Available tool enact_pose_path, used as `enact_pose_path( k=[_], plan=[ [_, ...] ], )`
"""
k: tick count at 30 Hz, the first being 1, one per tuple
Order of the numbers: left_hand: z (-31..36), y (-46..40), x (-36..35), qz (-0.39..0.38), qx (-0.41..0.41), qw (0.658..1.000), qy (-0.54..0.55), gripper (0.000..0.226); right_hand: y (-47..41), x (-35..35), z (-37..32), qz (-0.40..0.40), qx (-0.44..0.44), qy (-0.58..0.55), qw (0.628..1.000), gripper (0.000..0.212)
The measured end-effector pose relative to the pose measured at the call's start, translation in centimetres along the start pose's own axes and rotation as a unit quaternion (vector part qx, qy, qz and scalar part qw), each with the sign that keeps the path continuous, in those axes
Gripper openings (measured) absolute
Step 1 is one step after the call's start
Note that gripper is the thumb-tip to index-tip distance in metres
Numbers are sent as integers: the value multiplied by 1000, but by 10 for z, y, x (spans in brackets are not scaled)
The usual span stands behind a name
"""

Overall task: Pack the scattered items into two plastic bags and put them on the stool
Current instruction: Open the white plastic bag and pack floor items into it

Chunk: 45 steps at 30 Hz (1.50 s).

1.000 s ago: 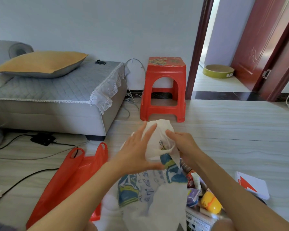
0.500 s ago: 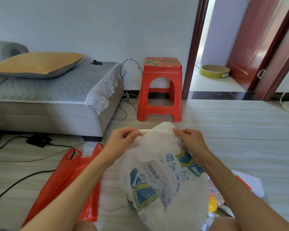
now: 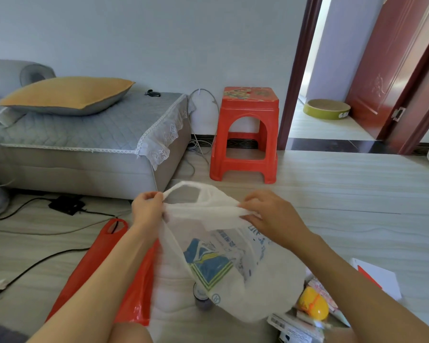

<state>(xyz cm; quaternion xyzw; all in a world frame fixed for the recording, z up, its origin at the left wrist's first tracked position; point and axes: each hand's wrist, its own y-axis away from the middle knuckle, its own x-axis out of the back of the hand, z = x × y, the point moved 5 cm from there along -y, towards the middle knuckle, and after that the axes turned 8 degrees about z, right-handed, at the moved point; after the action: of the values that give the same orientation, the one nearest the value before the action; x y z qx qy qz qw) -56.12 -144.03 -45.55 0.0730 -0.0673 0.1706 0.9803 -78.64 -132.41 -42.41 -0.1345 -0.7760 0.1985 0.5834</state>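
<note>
White plastic bag (image 3: 233, 263) above the floor — left hand (image 3: 148, 210) and right hand (image 3: 274, 215) fingers pinched on its rim.

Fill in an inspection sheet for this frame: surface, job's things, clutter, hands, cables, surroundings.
Surface: pale wood-grain floor.
Job's things: white printed plastic bag held up; flat red plastic bag on floor; red plastic stool bare on top.
Clutter: yellow plastic egg-shaped toy, white card with red mark, boxes at lower right.
Hands: left hand and right hand pinch the white bag's rim.
Cables: black cable across floor.
Surroundings: grey sofa, orange cushion, dark red door.
</note>
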Motion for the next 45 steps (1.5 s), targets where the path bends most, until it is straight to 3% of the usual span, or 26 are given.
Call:
enact_pose_path(
  k=[2, 4, 6, 8, 10, 11, 13, 14, 16, 18, 19, 23, 26, 29, 31, 33, 36, 38, 40, 42, 45],
  plan=[
    [4, 3, 0, 4, -109, 982, -156, 29, 1, -4, 9, 17, -73, -54, 996, 22],
    [16, 17, -8, -29, -267, 938, -218, 46, 0, -5, 18, 28, -186, -148, 971, 30],
    [30, 45, -25, -136, -430, 863, -228, 64, 1, -1, 19, 49, -275, -274, 920, 33],
    [26, 76, -47, -285, -495, 772, -278, 76, 3, 0, 16, 53, -320, -387, 863, 33],
    [17, 89, -59, -319, -532, 709, -336, 76, 5, 0, 13, 38, -335, -436, 835, 29],
    [18, 89, -61, -301, -546, 711, -325, 64, 6, -1, 12, 26, -336, -448, 828, 28],
    [29, 85, -55, -260, -537, 761, -255, 30, 7, -3, 12, 8, -336, -456, 824, 32],
    [33, 82, -51, -250, -508, 792, -227, 24, 7, -5, 15, 4, -336, -445, 830, 36],
    [35, 78, -50, -239, -445, 836, -217, 30, 8, -8, 24, 0, -329, -347, 878, 35],
    [36, 76, -51, -213, -409, 858, -225, 29, 8, -10, 36, 6, -310, -175, 934, 25],
    [34, 74, -51, -199, -382, 872, -233, 32, 9, -9, 39, 24, -307, -126, 943, 21],
    [19, 50, -43, -135, -209, 950, -187, 36, 6, 4, 32, 107, -245, -103, 958, 46],
    [12, 40, -36, -132, -82, 986, -65, 27, 6, -2, 19, 53, -134, -12, 990, 49],
    [14, 40, -32, -179, -22, 984, 0, 23, 8, -18, 24, 5, -116, 36, 993, 24],
    [18, 40, -29, -227, -7, 973, 32, 18, 8, -17, 37, 33, -209, -89, 973, 16],
    [20, 32, -22, -239, 12, 968, 75, 12, 12, -15, 51, 38, -287, -249, 924, 13],
    [18, 15, -7, -161, 40, 980, 108, 13, 24, -13, 54, -41, -331, -366, 869, 18],
    [16, 8, -2, -117, -38, 992, 30, 16, 27, -13, 56, -61, -345, -381, 855, 13],
    [19, 10, -5, -96, -175, 973, -114, 8, 26, -11, 57, -56, -355, -415, 836, 8],
    [27, 22, -12, -98, -310, 924, -201, 35, 24, -11, 53, -62, -350, -435, 827, 7],
    [40, 66, -38, -223, -476, 819, -233, 74, 18, -7, 42, -44, -329, -433, 838, 9]
  ],
)
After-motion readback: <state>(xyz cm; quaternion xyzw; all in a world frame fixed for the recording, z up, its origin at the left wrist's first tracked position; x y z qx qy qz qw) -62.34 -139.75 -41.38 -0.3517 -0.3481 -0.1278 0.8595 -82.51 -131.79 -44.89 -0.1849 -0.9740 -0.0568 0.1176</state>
